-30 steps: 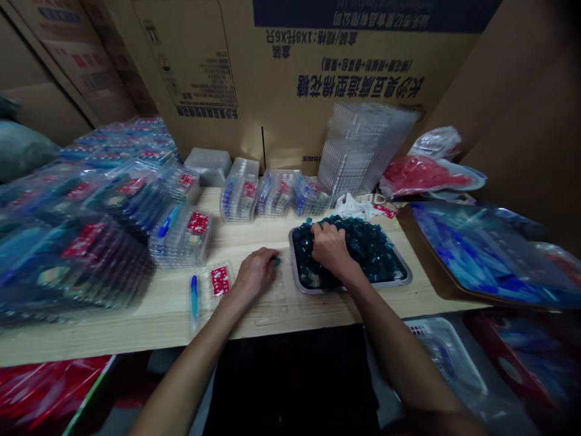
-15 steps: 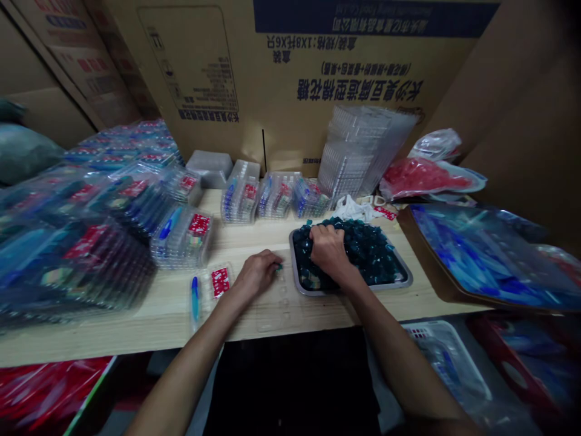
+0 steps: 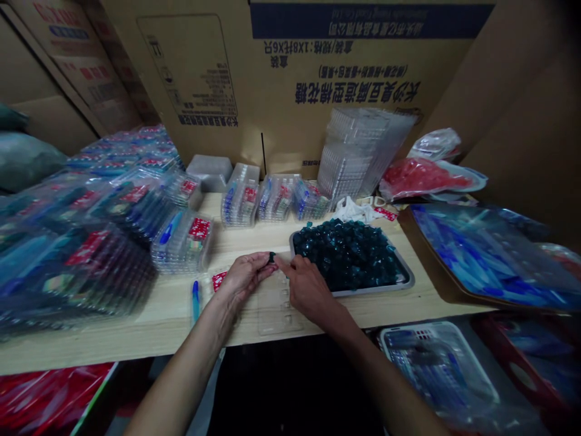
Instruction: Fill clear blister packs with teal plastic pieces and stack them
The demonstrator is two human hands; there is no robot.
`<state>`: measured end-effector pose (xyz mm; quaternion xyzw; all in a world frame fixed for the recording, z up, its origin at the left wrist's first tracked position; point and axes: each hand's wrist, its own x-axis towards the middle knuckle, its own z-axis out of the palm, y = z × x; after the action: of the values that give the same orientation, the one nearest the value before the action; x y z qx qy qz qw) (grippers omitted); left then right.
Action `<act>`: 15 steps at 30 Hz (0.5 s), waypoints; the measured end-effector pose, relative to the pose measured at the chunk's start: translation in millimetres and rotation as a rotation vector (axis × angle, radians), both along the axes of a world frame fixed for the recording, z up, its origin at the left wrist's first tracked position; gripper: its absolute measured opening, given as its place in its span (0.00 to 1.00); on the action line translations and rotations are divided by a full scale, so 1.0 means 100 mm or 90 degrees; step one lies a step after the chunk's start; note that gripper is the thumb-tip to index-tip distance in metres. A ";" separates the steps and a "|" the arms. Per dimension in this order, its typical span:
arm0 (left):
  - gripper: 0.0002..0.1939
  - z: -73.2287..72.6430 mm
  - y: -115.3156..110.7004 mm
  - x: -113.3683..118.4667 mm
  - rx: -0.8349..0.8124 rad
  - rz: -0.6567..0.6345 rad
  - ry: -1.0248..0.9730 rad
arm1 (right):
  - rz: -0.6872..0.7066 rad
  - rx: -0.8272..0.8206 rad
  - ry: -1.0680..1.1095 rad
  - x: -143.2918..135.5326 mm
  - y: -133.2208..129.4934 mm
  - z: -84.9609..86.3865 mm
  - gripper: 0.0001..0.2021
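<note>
My left hand (image 3: 247,274) pinches a small dark green cube-like piece (image 3: 272,257) between thumb and fingers. Close beside it is my right hand (image 3: 309,289), its index finger reaching to that piece and the other fingers curled; whatever they may hold is hidden. Under both hands lies a clear plastic blister tray (image 3: 275,318) with small moulded hollows. A grey-rimmed tray (image 3: 411,280) heaped with glossy dark teal pieces (image 3: 351,251) stands just right of my right hand. Left of my left hand, another blister tray holds a blue pen-like item (image 3: 195,300) and a red patterned card (image 3: 219,280), partly covered by my arm.
Stacked filled blister packs (image 3: 109,266) crowd the table's left side. Smaller stacks (image 3: 240,197) and a tall stack of clear trays (image 3: 349,157) line the back before a large carton (image 3: 200,79). A box of blue packets (image 3: 490,260) stands right; a white basket (image 3: 488,375) sits below.
My right hand has left the heap of teal pieces and come left and nearer, beside my left hand. My left hand has turned slightly, with the dark piece showing at its fingertips.
</note>
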<state>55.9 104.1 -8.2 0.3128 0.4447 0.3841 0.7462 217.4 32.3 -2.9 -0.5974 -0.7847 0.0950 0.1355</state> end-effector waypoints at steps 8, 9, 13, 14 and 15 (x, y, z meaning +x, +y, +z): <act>0.07 0.06 0.00 0.01 -0.062 0.020 -0.042 | 0.065 0.043 -0.050 0.13 0.00 0.11 0.32; 0.07 0.06 0.00 0.00 -0.071 0.026 -0.042 | 0.069 0.047 -0.054 0.15 0.00 0.12 0.31; 0.03 0.02 -0.02 -0.03 -0.074 0.013 -0.017 | 0.059 0.061 -0.070 0.19 -0.06 0.15 0.26; 0.03 0.00 -0.02 -0.03 -0.040 0.010 -0.001 | 0.041 0.056 -0.074 0.17 -0.10 0.16 0.24; 0.05 -0.02 -0.02 -0.04 0.013 0.007 0.027 | 0.023 0.044 -0.078 0.15 -0.15 0.15 0.22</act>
<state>51.8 102.4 -10.3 0.3259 0.4586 0.3862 0.7310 232.3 17.3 12.3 -0.5828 -0.8050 0.0336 0.1055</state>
